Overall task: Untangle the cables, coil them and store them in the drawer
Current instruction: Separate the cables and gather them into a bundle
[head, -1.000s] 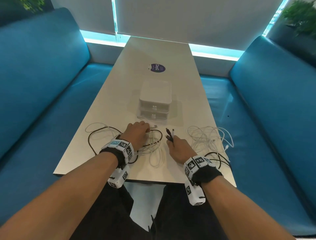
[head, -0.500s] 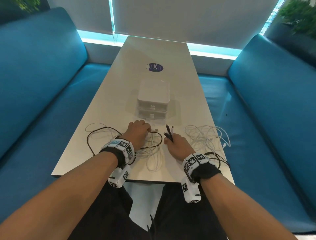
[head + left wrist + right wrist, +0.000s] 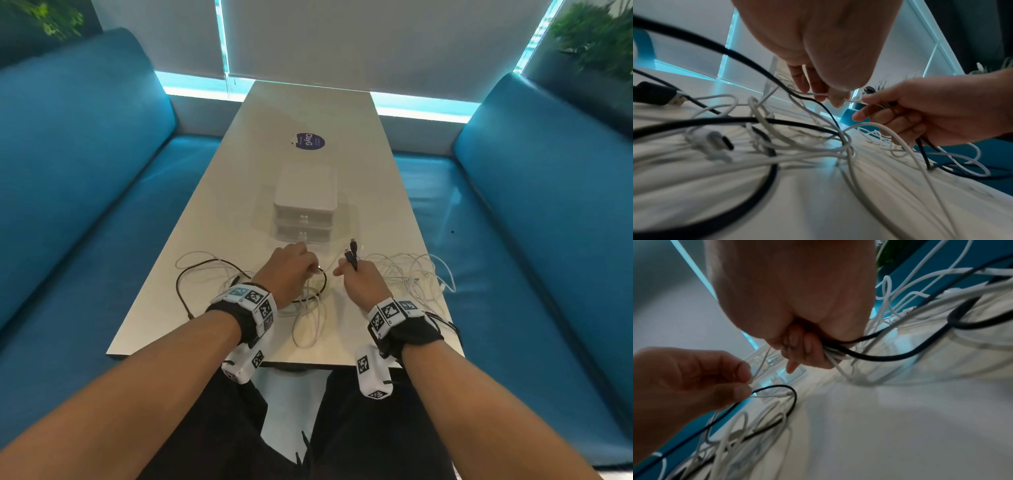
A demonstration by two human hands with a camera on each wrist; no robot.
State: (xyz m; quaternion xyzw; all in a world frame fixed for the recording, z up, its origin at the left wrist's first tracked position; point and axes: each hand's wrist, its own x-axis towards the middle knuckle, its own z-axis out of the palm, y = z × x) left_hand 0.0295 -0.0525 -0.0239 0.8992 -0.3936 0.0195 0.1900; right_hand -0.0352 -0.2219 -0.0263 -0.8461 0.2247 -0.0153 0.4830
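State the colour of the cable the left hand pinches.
White cable, pinched by the left hand; clearest in the right wrist view.

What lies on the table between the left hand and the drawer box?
In the head view, only a short bare strip of table separates the left hand from the drawer box; its closed drawers face the hand.

Table (image 3: 212, 274): smooth pale top, slight sheen. Drawer box (image 3: 305, 195): white plastic, semi-matt, front perhaps translucent. White cables (image 3: 407, 274): smooth rubbery sheath. Black cable (image 3: 748, 186): matt sheath; plug (image 3: 677, 98) with metal tip. Benches (image 3: 85, 171): blue leather-like cover, glossy. Wrist bands (image 3: 416, 330): black cloth.
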